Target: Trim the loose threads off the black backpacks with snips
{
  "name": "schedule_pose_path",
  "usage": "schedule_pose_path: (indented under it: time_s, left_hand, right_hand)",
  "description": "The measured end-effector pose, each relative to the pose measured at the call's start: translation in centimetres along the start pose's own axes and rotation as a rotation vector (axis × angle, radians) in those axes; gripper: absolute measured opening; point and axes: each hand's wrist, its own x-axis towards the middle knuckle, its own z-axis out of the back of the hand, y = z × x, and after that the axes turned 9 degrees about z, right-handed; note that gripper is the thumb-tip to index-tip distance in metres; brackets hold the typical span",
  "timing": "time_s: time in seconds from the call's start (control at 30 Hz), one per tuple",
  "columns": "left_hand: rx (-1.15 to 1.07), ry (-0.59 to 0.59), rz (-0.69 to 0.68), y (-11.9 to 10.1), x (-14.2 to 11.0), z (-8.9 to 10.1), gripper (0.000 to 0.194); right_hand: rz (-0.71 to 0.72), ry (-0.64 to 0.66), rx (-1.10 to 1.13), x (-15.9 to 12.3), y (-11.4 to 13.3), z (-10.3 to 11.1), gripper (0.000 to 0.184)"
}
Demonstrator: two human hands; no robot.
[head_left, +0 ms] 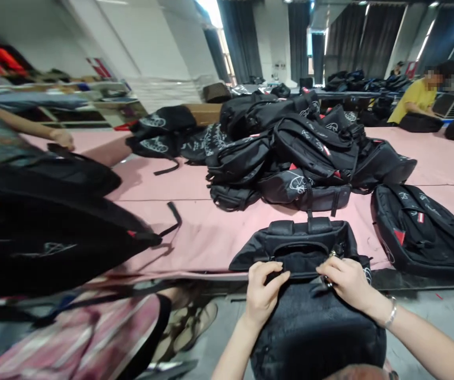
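A black backpack (pixel 309 322) rests across the table's near edge, its lower part hanging toward me and its upper part on the pink cloth. At its top, an opening with a curved edge faces up. My left hand (pixel 264 290) is closed, thumb and fingers pinching the left side of the opening's rim. On the right side, my right hand (pixel 345 279) pinches the same rim, its fingers closed. Something small and metallic shows at the right fingers, too hidden to name. A bracelet circles the right wrist.
A heap of black backpacks (pixel 286 142) covers the middle of the pink-covered table (pixel 195 221). Another backpack (pixel 424 227) lies to the right. At left, a co-worker's hand (pixel 63 138) is on a dark bag (pixel 64 237). Across the table works a person in yellow (pixel 414 100).
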Motion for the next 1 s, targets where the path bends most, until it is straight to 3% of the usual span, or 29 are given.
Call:
schedule_pose_path:
  time_s: [0.17, 0.37, 0.5, 0.6, 0.7, 0.77, 0.87, 1.0]
  left_hand:
    - [-0.002, -0.033, 0.099, -0.6, -1.8, -0.4, 0.017]
    - [-0.066, -0.069, 0.107, -0.3, -2.0, -1.3, 0.022]
    - [-0.014, -0.051, 0.177, 0.3, -2.2, -2.2, 0.027]
    - [0.082, 0.086, 0.362, 1.5, -2.3, -3.0, 0.038]
    - [0.004, 0.392, 0.59, 3.7, -2.1, -3.8, 0.037]
    - [-0.115, 0.53, 0.696, 5.4, -1.5, -4.1, 0.036]
    - [-0.252, 0.588, 0.758, 7.7, -0.5, -3.8, 0.048]
    - [-0.499, 0.515, 0.932, 10.4, -0.6, -2.5, 0.056]
  right_hand:
    - [0.056, -0.033, -0.007, -1.5, 0.5, -1.1, 0.019]
    - [0.021, -0.021, 0.047, -1.4, 0.1, -1.3, 0.021]
    - [-0.015, -0.064, 0.155, -1.1, -0.9, -1.2, 0.035]
    - [-0.203, -0.152, 0.288, -0.9, -3.9, -1.2, 0.045]
    - [-0.528, -0.16, 0.463, -1.7, -8.2, -2.0, 0.038]
    - [-0.629, -0.115, 0.539, -2.8, -10.6, -2.9, 0.032]
    - [-0.68, -0.067, 0.631, -4.6, -12.6, -4.1, 0.028]
    - [-0.704, -0.078, 0.77, -5.9, -13.1, -4.2, 0.028]
